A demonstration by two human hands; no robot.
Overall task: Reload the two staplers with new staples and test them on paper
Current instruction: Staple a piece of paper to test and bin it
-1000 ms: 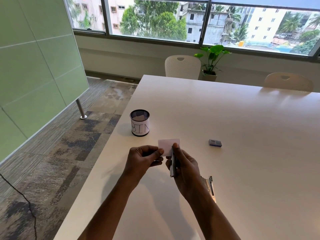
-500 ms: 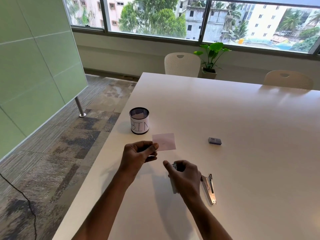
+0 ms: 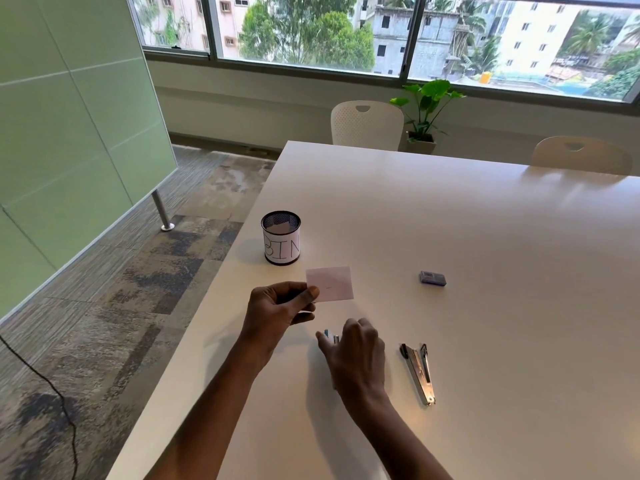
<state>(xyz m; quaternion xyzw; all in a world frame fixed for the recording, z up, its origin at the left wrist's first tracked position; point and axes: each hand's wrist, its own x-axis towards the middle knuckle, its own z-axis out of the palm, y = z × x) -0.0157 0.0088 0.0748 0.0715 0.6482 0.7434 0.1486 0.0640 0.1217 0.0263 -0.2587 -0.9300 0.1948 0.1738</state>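
I'm at a white table (image 3: 450, 237); beyond its far edge, two white chairs (image 3: 367, 124), a potted plant (image 3: 424, 109), daylit windows (image 3: 311, 29); patterned carpet (image 3: 138, 289) beside it.

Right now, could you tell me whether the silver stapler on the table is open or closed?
Open. The silver stapler lies on the table, its two arms spread in a narrow V, joined at the near end.

Your left forearm (image 3: 221, 393) and right forearm (image 3: 398, 434) showed bare above the table (image 3: 450, 237), uncovered from the near edge of the view right up to the wrists. Your left hand (image 3: 277, 308) and right hand (image 3: 358, 356) were bare as well, knuckles and fingers uncovered. Whether you wore sleeves higher up the arms could not be told.
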